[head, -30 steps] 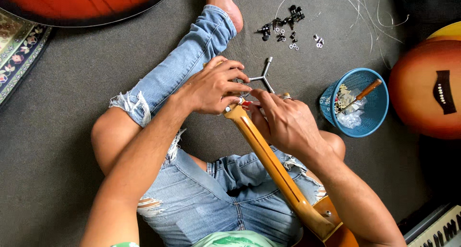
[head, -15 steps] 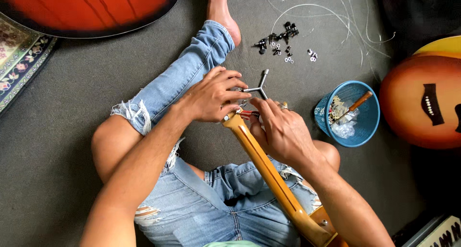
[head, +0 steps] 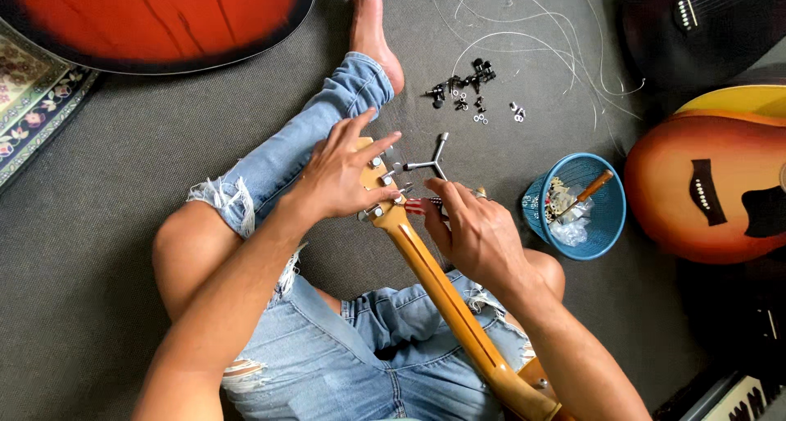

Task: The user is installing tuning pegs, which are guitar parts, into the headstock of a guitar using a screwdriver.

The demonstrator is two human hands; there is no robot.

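near the centre of the frame the left hand (head: 340,175) lay spread over the guitar headstock (head: 383,187), steadying it, while the right hand (head: 475,233) pinched a red-handled tool (head: 419,205) at a tuner, best kept square.

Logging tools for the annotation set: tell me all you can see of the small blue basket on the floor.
The blue basket is a small round tub of what looks like woven or meshed plastic, standing upright and open on the grey carpet, right of the right hand and apart from it. A wooden-handled tool leans out over its rim, and crumpled clear plastic with small pale bits lies inside. The sunburst guitar body lies just beside it; whether they touch cannot be told.
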